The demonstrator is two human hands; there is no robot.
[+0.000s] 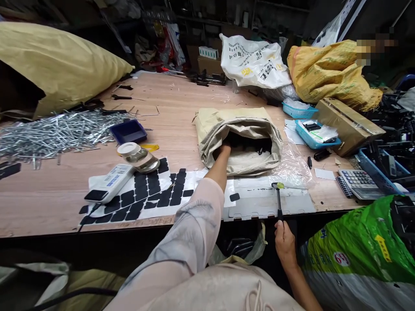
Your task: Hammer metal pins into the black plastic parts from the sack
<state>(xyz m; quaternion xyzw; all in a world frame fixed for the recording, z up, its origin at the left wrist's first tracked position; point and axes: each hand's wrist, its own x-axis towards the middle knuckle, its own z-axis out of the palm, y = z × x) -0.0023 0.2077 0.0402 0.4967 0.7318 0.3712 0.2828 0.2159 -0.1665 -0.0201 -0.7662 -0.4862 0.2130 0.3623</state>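
Note:
My left hand (224, 150) reaches into the mouth of a beige woven sack (238, 169) lying on the table. Its fingers are hidden inside, so what they touch does not show. Small black pieces (260, 150) lie in the sack near its opening. At the table's front edge, my right hand (285, 242) is closed round the black handle of a small hammer (279, 203). The hammer points upward, its head with a yellow-green face over a grey sheet (269, 203) on the tabletop. Below the edge, between my arms, a bag holds black parts (240, 246).
Metal rods (61, 131) are heaped at left beside a dark blue tray (129, 131). A glass jar (142, 157), a white device (110, 183) and black adhesive pads (175, 190) lie nearer. At right stand blue baskets (316, 140), a calculator (358, 183) and a green sack (353, 242).

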